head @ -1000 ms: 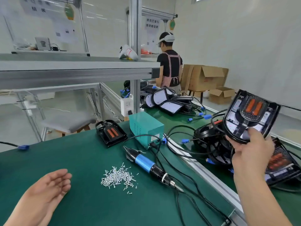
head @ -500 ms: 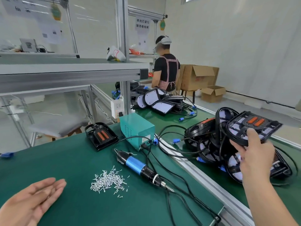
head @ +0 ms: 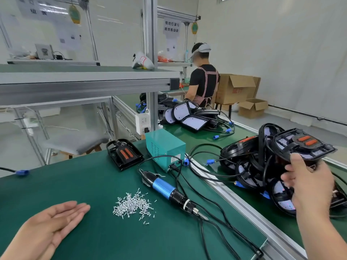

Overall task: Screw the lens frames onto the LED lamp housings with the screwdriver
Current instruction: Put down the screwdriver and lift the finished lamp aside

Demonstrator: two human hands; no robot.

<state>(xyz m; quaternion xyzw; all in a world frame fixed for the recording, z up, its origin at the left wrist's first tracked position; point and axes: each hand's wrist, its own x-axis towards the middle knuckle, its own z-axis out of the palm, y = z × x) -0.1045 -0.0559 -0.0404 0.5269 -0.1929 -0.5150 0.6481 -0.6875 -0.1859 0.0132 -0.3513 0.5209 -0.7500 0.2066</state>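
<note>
My right hand [head: 308,184] grips a black LED lamp housing [head: 302,144] with two orange strips, held tilted nearly flat over a pile of similar housings [head: 249,166] and black cables on the right belt. My left hand [head: 54,221] rests palm-up and empty on the green mat, fingers straight. A blue-bodied electric screwdriver [head: 169,191] lies on the mat between the hands, its bit pointing right. A heap of several small silver screws [head: 133,205] sits just left of it. Another black lamp housing [head: 124,153] with orange strips lies farther back on the mat.
A teal power box [head: 165,148] stands behind the screwdriver, cabled to it. An aluminium rail [head: 234,203] divides the mat from the right belt. More lamps [head: 189,115] lie farther along, near a person [head: 202,79] standing with their back turned. A shelf [head: 84,79] overhangs the bench.
My right hand has lowered the lamp housing and tipped it from upright to nearly flat above the pile. My left hand has stayed open, palm-up, on the mat.
</note>
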